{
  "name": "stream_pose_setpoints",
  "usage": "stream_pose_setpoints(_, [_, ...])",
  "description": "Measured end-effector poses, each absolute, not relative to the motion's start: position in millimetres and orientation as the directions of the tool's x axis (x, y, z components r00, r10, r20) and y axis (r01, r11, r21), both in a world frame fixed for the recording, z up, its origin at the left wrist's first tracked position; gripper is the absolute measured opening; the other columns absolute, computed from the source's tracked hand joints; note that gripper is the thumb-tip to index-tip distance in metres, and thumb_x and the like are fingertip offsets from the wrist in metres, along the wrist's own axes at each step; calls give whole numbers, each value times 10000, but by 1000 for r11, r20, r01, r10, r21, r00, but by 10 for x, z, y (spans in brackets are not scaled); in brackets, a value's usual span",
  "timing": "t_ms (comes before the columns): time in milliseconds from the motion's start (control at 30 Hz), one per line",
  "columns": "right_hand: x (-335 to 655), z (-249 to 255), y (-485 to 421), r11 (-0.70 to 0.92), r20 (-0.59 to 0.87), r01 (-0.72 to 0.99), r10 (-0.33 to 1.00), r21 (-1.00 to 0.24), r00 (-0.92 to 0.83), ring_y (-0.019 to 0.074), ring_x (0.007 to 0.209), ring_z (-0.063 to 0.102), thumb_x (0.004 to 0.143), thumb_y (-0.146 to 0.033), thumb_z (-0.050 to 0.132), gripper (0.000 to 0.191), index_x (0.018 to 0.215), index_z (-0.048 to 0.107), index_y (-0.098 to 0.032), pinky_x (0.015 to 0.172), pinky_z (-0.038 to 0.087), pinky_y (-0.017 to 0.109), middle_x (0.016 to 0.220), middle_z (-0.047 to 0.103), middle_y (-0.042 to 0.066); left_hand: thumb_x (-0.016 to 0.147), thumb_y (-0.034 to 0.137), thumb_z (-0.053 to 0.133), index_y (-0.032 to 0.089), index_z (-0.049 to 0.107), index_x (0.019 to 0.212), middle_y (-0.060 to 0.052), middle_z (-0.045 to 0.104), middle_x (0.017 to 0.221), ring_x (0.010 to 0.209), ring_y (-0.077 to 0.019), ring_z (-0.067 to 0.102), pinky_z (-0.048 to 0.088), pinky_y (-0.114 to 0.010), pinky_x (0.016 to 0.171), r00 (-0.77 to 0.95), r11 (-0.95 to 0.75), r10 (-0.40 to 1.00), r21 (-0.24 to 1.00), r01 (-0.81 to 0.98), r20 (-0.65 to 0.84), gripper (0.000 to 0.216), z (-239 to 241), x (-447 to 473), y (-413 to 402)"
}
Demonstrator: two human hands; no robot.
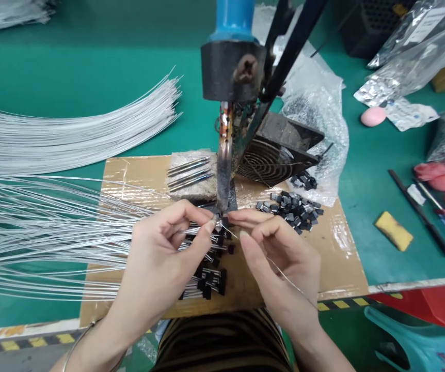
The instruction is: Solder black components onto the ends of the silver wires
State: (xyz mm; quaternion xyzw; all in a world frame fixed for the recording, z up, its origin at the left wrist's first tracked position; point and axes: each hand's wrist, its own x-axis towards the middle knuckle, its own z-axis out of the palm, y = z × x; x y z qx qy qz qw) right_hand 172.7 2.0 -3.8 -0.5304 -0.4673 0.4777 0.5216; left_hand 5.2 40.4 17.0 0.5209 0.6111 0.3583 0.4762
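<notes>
While a green tabletop (91, 62) fills most of the view, a brown cardboard sheet (340, 258) lies on it around the clock's centre. That centre is the lower tip of an upright, blue-handled iron (232, 72). Towards ten o'clock rests a thick bundle of white wires (71, 139); at nine, looser strands (52, 232) fan out towards the centre. A dark fan (269, 163) leans between one and two o'clock.

At eight o'clock is the left hand (172, 248), thumb and forefinger narrowed on a white wire (191, 230) beside the iron's tip. At four is the right hand (280, 253), fingers drawn in around a thin silvery wire (288, 279) that trails across its palm; its forefinger reaches a small black piece just below the tip.

Black-ended wires (210, 281) gather at six, loose black connectors (296, 209) heap at three, and metal rods (189, 173) lie between ten and eleven. Far out, just past three, sits a yellow sponge (393, 231).
</notes>
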Motion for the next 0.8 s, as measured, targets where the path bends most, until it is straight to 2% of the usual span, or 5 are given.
stream_pose_setpoints(100, [1696, -19, 41, -28, -32, -42, 993, -999, 115, 197, 1144, 758, 968, -135, 675, 172, 836, 605, -220, 968, 632, 312, 1191, 786, 61, 832, 193, 758, 202, 721, 775, -11, 767, 824, 605, -91, 620, 430, -181, 496, -12, 188, 981, 935, 302, -193, 69, 173, 58, 428])
stream_pose_setpoints(267, [1684, -19, 80, -20, -26, -49, 992, -999, 123, 164, 1130, 766, 957, -106, 678, 191, 824, 604, -223, 993, 612, 266, 1186, 798, 30, 832, 170, 755, 205, 730, 780, 12, 747, 805, 637, -70, 632, 483, -141, 562, -15, 166, 986, 943, 288, -168, 67, 185, 54, 467])
stream_pose_setpoints(800, [1697, 19, 118, 14, 8, -47, 991, -999, 134, 152, 1130, 768, 958, -94, 677, 194, 822, 624, -223, 1001, 606, 248, 1189, 803, 13, 838, 155, 759, 205, 735, 790, 11, 750, 811, 617, -66, 609, 458, -150, 539, -28, 142, 990, 946, 292, -140, 73, 237, 61, 478])
